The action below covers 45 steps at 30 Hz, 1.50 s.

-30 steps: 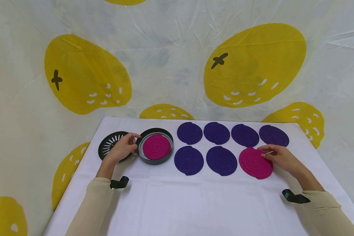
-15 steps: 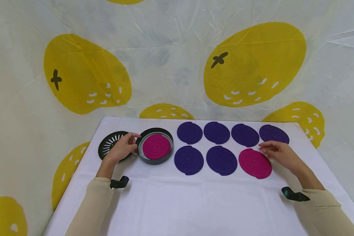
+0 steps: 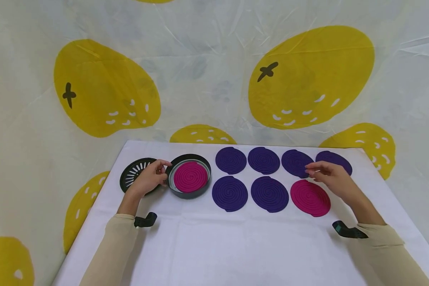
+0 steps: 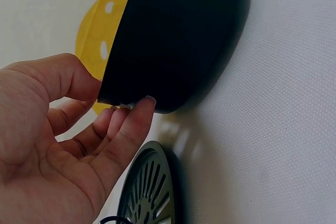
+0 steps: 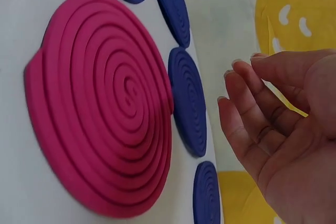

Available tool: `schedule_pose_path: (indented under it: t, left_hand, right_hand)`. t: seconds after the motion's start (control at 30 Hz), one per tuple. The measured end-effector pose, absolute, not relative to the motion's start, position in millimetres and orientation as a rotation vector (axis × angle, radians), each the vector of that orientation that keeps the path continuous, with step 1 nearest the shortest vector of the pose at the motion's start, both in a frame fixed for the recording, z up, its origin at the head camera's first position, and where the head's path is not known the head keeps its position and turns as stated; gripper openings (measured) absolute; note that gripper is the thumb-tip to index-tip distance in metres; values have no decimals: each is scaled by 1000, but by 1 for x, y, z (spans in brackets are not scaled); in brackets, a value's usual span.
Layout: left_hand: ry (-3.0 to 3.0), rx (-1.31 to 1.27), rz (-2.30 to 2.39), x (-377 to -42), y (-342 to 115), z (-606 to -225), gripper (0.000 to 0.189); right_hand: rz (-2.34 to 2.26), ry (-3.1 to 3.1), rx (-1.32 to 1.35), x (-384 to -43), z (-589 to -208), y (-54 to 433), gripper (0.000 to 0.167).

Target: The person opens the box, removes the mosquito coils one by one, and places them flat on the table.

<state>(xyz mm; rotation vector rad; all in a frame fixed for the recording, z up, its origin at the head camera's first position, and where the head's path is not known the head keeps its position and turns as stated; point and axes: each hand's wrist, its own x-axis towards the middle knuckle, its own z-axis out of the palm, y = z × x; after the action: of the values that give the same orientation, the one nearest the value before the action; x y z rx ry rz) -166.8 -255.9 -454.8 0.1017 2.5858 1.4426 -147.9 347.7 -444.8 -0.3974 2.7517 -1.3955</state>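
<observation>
My left hand (image 3: 148,178) holds the left rim of a round black tin (image 3: 188,195), thumb over the edge and fingers against the outside wall, as the left wrist view shows. Flat inside the tin lies a pink mosquito coil (image 3: 190,176). Partly behind that hand is the slotted black lid (image 3: 131,173). My right hand (image 3: 333,179) hovers over the right end of the coils, fingers loosely bent and nothing between them. Below its fingertips lies a second pink mosquito coil (image 3: 310,198), apart from the hand in the right wrist view.
Several purple mosquito coils lie in two rows right of the tin, among them a front coil (image 3: 230,194) and a back coil (image 3: 263,160). A white cloth (image 3: 236,246) covers the table. Behind it hangs a curtain (image 3: 203,79) with yellow fruit prints.
My right hand has let go of the pink coil at the right, then lifted and moved up and left. The left hand and the tin have stayed in place.
</observation>
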Motion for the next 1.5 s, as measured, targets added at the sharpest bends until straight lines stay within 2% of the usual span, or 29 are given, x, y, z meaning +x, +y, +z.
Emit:
schedule_pose_path:
  t: [0.63, 1.07, 1.5]
  left_hand:
    - [2583, 116, 1442, -166, -255, -452, 43]
    - [2583, 97, 1435, -165, -253, -452, 43]
    - [2598, 97, 1416, -166, -254, -454, 42]
  right_hand:
    - [-1471, 2654, -467, -154, -433, 303, 30]
    - [-1626, 2529, -587, -164, -438, 274, 27]
    - [-1566, 2515, -528, -170, -444, 241, 24]
